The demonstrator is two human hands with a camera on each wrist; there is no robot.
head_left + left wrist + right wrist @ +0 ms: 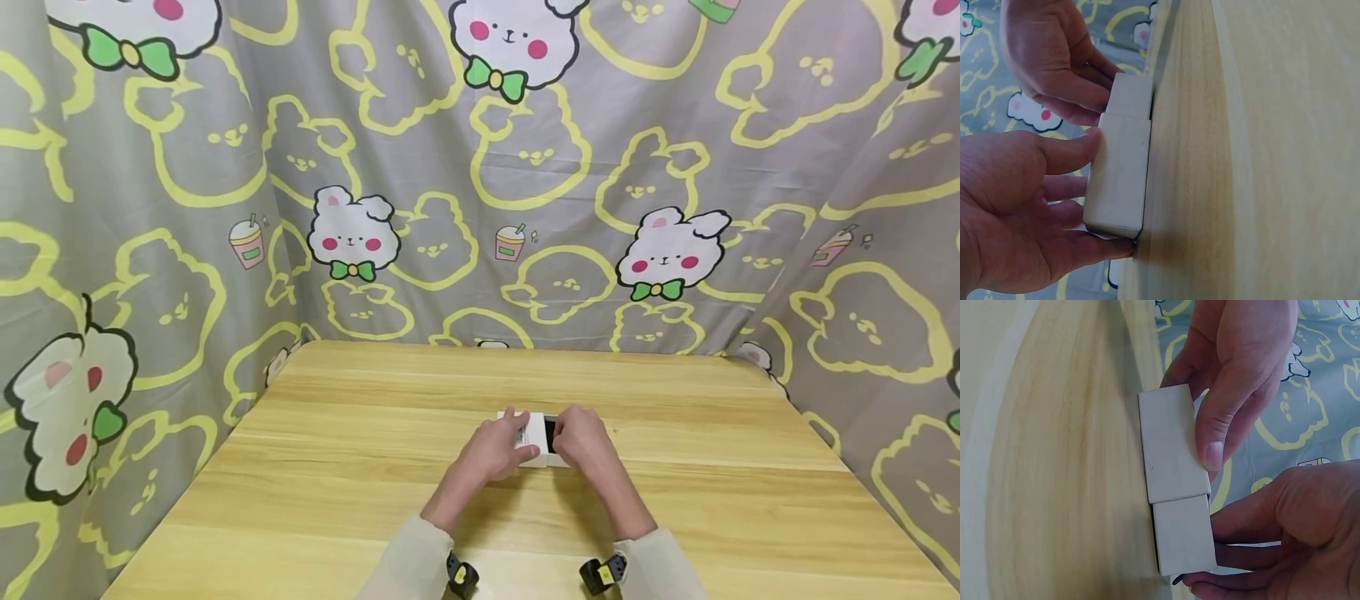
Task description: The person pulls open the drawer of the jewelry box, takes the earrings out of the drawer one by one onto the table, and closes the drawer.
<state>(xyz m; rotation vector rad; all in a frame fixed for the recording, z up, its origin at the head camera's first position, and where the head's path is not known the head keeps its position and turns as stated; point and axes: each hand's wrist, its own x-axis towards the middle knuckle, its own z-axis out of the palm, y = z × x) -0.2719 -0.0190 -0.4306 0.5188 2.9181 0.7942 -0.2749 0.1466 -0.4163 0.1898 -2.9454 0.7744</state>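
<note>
A small white box lies on the table, its outer sleeve (535,435) to the left and its inner tray (557,461) drawn partway out to the right. Dark contents (550,433) show inside the tray. My left hand (491,447) grips the sleeve, thumb along the near side and a finger around the left end. At the tray, my right hand (582,437) has curled fingers on its open end and covers part of the dark interior. A tiny dark tip (1178,579) peeks out by the right fingertips in the right wrist view.
The wooden table (337,467) stretches out around the box. A grey curtain (435,167) with yellow outlines and white rabbits hangs behind the table and along both sides. Each wrist carries a black strapped device, on the left (462,577) and on the right (600,575).
</note>
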